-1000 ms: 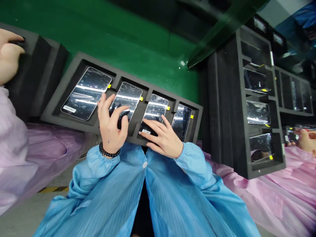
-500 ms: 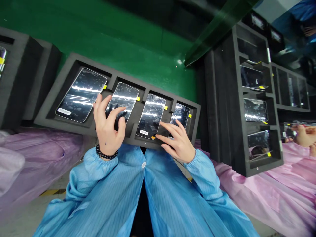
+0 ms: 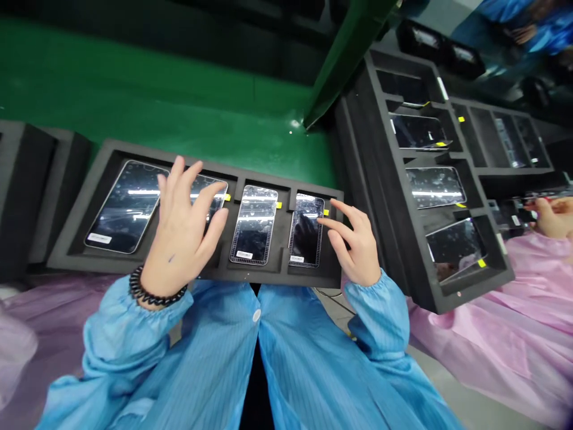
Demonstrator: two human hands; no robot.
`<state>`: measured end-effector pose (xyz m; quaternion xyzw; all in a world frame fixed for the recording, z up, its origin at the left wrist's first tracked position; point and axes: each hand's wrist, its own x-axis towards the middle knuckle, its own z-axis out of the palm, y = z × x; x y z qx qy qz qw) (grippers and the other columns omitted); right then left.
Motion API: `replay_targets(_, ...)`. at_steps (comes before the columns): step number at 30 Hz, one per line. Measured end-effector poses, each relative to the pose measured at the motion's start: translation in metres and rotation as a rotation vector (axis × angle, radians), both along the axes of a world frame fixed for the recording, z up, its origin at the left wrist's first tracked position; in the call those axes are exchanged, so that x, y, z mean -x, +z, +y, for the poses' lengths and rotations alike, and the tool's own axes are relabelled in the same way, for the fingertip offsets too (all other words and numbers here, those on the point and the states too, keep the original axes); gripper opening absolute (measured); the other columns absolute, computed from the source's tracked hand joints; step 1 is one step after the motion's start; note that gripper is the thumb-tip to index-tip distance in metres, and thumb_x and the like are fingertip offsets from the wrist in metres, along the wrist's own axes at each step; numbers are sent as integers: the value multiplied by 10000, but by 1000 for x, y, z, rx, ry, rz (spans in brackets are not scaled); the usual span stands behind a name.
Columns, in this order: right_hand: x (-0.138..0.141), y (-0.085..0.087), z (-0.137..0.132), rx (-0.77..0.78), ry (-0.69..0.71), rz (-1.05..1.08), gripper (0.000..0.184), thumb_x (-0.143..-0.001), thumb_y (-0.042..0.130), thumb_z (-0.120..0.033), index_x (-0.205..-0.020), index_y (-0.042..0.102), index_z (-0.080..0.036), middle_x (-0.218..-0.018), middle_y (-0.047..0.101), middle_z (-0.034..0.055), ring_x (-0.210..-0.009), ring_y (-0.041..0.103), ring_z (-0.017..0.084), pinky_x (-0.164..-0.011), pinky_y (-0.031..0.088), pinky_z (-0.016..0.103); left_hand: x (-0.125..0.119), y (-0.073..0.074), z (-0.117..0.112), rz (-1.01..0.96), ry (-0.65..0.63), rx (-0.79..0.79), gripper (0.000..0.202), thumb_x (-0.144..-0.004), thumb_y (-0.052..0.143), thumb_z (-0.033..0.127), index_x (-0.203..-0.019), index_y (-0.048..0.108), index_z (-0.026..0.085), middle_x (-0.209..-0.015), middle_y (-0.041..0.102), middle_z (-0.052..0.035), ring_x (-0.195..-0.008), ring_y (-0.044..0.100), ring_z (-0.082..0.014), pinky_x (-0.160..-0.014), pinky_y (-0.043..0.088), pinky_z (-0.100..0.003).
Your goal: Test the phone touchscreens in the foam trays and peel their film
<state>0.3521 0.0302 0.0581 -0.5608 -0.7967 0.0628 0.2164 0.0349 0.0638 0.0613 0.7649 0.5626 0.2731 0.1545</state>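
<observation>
A long black foam tray (image 3: 268,276) holds several glossy black phones in a row, each with a small yellow tab beside it. My left hand (image 3: 183,236) hovers open, fingers spread, over the second phone (image 3: 210,194), hiding most of it. A beaded black bracelet (image 3: 156,291) circles that wrist. The first phone (image 3: 123,206) and third phone (image 3: 253,226) lie uncovered. My right hand (image 3: 353,242) is open at the right end, its fingertips at the edge of the fourth phone (image 3: 307,230). Neither hand holds anything.
A black foam rack (image 3: 380,149) at right holds more phones in its slots. A dark foam block (image 3: 27,191) stands at left, beyond a green surface (image 3: 134,101). At far right, a co-worker's hand (image 3: 553,218) rests above a pink sleeve (image 3: 492,334).
The view has swung, so the tray now looks more level. My left hand has shifted left over the second phone. My right hand has moved off the third phone to the fourth.
</observation>
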Motion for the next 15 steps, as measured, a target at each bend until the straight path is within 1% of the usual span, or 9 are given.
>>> replay_targets(2,-1,-4,10,-20,-27,4,325,-1033,450,-309,-1146,748,-245,-1443,597,105,-1306,560,302,-1118,452,543,-8,8,22,47,-85,-12,416,-1016,392,392,-1342,571,207,-1617,347,-117,-1585,126,-358,-1298,50,-624)
replay_targets(4,-1,-11,19,-39,-50,0,334,-1038,446,-331,-1143,747,-232,-1429,607,114,-1299,556,299,-1107,460,527,-17,6,44,98,-158,-15,418,-1008,394,402,-1339,570,217,-1616,356,-110,-1585,118,-365,-1287,28,-644)
replay_targets(6,0,-19,26,-51,-92,-15,340,-1038,442,-344,-1173,733,-230,-1447,593,119,-1309,542,305,-1107,453,532,-24,-6,63,129,-215,-33,427,-995,408,413,-1327,576,205,-1609,370,-135,-1579,139,-385,-1262,17,-688)
replay_targets(8,2,-27,31,-56,-140,-38,345,-1037,440,-348,-1199,720,-228,-1489,554,125,-1332,517,317,-1122,429,555,-28,-22,76,144,-248,-38,445,-992,399,426,-1318,582,184,-1604,377,-168,-1568,179,-398,-1241,14,-716)
replay_targets(10,3,-32,35,-44,-140,-67,352,-1040,433,-347,-1210,715,-224,-1532,508,134,-1358,490,320,-1162,375,586,-30,-35,83,135,-243,-32,468,-999,365,441,-1312,586,173,-1594,392,-182,-1558,213,-401,-1232,20,-727)
replay_targets(11,5,-33,38,-31,-119,-83,355,-1043,427,-348,-1215,713,-227,-1552,485,133,-1373,475,314,-1185,341,597,-30,-38,85,126,-234,-23,476,-1004,349,450,-1312,586,175,-1594,399,-173,-1558,219,-393,-1237,18,-719)
replay_targets(13,9,-33,43,1,-58,-121,355,-1050,420,-351,-1229,707,-245,-1585,448,120,-1404,445,295,-1221,282,608,-29,-40,85,101,-213,-1,483,-1011,332,469,-1314,584,190,-1599,409,-124,-1565,218,-354,-1264,-6,-664)
replay_targets(15,14,-31,48,31,-5,-160,347,-1051,425,-356,-1234,703,-255,-1607,423,107,-1426,427,282,-1237,255,617,-28,-37,84,89,-200,26,485,-1019,320,478,-1326,574,201,-1611,401,-68,-1575,198,-310,-1290,-37,-587)
